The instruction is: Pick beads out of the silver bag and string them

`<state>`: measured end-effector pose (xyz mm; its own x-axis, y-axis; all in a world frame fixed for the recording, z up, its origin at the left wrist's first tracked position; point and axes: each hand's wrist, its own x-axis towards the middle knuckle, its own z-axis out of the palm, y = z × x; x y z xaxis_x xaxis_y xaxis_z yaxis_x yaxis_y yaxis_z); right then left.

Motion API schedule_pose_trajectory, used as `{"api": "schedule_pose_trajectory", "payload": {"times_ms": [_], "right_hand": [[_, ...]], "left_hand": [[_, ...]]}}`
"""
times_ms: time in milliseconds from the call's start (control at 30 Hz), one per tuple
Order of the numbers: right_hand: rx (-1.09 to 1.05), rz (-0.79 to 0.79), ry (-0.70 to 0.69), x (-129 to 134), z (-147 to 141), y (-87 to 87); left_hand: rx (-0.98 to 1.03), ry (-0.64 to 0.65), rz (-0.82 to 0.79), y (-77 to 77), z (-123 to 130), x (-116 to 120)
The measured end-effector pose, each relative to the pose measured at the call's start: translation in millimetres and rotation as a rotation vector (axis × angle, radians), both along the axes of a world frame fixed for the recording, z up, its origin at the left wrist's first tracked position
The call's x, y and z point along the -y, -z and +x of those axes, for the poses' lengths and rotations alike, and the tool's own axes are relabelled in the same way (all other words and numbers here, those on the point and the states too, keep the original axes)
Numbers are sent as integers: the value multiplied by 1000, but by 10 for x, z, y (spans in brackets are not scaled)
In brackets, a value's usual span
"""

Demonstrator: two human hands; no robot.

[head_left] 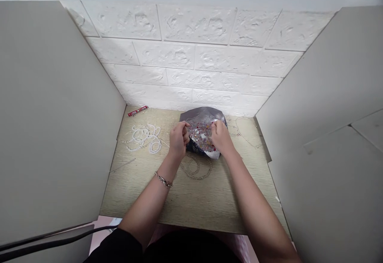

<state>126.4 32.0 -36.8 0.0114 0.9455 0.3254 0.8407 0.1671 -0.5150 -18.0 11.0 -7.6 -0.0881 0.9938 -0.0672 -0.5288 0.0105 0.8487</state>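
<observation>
Both of my hands are over a dark pouch with a silvery inside [203,112], which lies opened out near the wall. Small multicoloured beads [201,132] are heaped on its shiny surface. My left hand [178,138] is closed at the pouch's left side, thumb and fingertips pinched together. On the right side, my right hand [222,137] is closed in a similar pinch, close to the beads. What either pinch holds is too small to make out. Just below the pouch, a loop of clear beads [196,178] rests on the table, partly hidden by the pouch.
White bead strands [145,138] lie coiled on the left of the wooden table [203,205]. Behind them is a small red packet [138,111]. A thin strand [248,140] trails on the right. Grey panels flank the table, and a white brick-patterned wall [191,57] stands behind.
</observation>
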Motion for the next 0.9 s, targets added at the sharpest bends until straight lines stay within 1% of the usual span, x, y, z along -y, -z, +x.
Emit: {"api": "schedule_pose_trajectory", "payload": {"times_ms": [67,100,233,300,433,567,800,900], "right_hand": [[-16,21,1,7,21,-4],[-3,1,-18,11,25,-3],[117,-145,-166,34,-12,21],[192,-177,-192,51,-49,32],[323,-226,-174,77,-106,34],[383,-272,-168,70,-132,38],[384,-270,-167,60,-146,76],[348,-263,-167,68,-144,80]], "left_hand": [[-8,-46,17,-3,-2,0],[-11,-53,20,-5,-3,1],[-45,-52,25,-14,2,6],[-59,-49,26,-18,9,10],[-64,-43,38,-18,20,16],[-81,-35,44,-16,28,20],[-145,-8,65,-11,39,24],[-201,-25,74,13,47,18]]}}
